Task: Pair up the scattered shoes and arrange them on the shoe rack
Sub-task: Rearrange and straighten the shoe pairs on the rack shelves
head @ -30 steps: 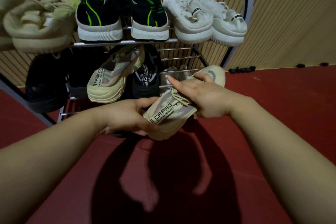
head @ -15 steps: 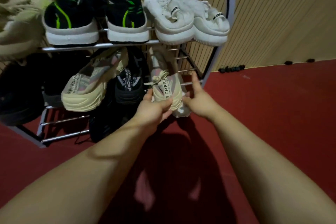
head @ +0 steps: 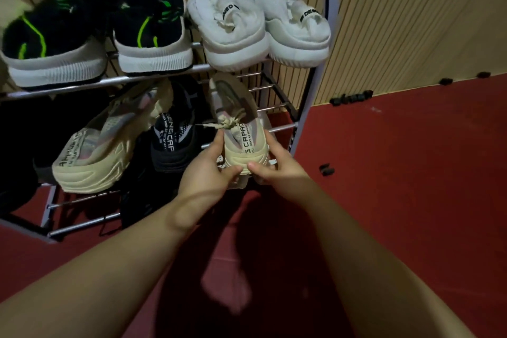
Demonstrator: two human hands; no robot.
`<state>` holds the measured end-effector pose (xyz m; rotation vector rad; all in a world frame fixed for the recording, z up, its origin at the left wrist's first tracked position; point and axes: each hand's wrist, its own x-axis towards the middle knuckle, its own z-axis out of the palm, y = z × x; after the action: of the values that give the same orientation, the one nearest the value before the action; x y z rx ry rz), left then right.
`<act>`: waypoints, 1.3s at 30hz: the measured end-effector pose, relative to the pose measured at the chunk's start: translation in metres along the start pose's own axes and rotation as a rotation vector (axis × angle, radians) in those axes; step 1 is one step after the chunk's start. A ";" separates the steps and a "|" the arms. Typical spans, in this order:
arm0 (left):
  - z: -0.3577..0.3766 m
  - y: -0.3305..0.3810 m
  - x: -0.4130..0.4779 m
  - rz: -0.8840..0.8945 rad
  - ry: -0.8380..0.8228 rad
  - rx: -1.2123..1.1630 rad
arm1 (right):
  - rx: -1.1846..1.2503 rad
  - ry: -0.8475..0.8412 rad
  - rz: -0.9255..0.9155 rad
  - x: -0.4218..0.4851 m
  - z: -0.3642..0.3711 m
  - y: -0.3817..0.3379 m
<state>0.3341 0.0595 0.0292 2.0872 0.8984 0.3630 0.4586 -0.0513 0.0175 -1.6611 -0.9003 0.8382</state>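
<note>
A beige sneaker (head: 241, 129) with black lettering lies toe-first on the right end of the shoe rack's (head: 285, 126) middle shelf. My left hand (head: 208, 173) grips its heel from the left and my right hand (head: 274, 170) grips it from the right. Its matching beige sneaker (head: 104, 151) leans tilted further left on the same shelf, with a black sneaker (head: 172, 134) between the two. On the top shelf sit a black-and-green pair (head: 101, 33) and a white pair (head: 258, 27).
A ribbed wooden wall (head: 397, 22) stands behind the rack. The floor (head: 397, 200) is red. Small black pieces (head: 351, 97) lie along the wall base and one (head: 326, 169) lies right of the rack. Dark shoes (head: 19, 151) fill the shelf's left end.
The beige sneaker went from being held sideways in front of the rack to lying toe-first on the middle shelf. Both hands shifted to its heel.
</note>
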 end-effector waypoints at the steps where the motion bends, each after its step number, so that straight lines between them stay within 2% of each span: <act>1: 0.001 0.002 0.003 -0.011 -0.010 -0.014 | -0.022 0.022 0.010 0.002 -0.003 0.003; 7: 0.016 0.024 0.039 0.018 0.050 0.165 | -0.426 0.210 0.029 0.013 -0.039 0.002; 10: 0.022 0.044 0.055 0.009 -0.015 0.208 | -0.481 0.330 0.061 0.013 -0.045 0.009; 14: 0.026 0.051 0.062 0.033 -0.024 0.228 | -0.606 0.475 -0.006 0.018 -0.051 0.015; 18: 0.034 0.047 0.059 0.042 0.023 0.173 | -0.522 0.466 -0.007 0.023 -0.047 0.018; 22: 0.042 0.054 0.062 0.069 0.067 0.184 | -0.408 0.608 -0.076 0.027 -0.047 0.017; 28: 0.040 0.054 0.064 0.145 0.037 0.426 | -0.342 0.664 -0.094 0.027 -0.039 0.020; 33: 0.035 0.060 0.062 0.147 -0.045 0.467 | -0.374 0.679 -0.051 0.025 -0.032 0.014; 35: 0.026 0.057 0.056 0.200 -0.096 0.535 | -0.405 0.701 -0.012 0.022 -0.027 0.011; 39: -0.003 0.050 0.034 0.430 -0.127 0.780 | -0.542 0.807 0.128 0.017 -0.006 -0.002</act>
<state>0.3805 0.0649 0.0682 2.9966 0.5434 0.0895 0.4713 -0.0386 0.0194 -2.2827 -0.4557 -0.0663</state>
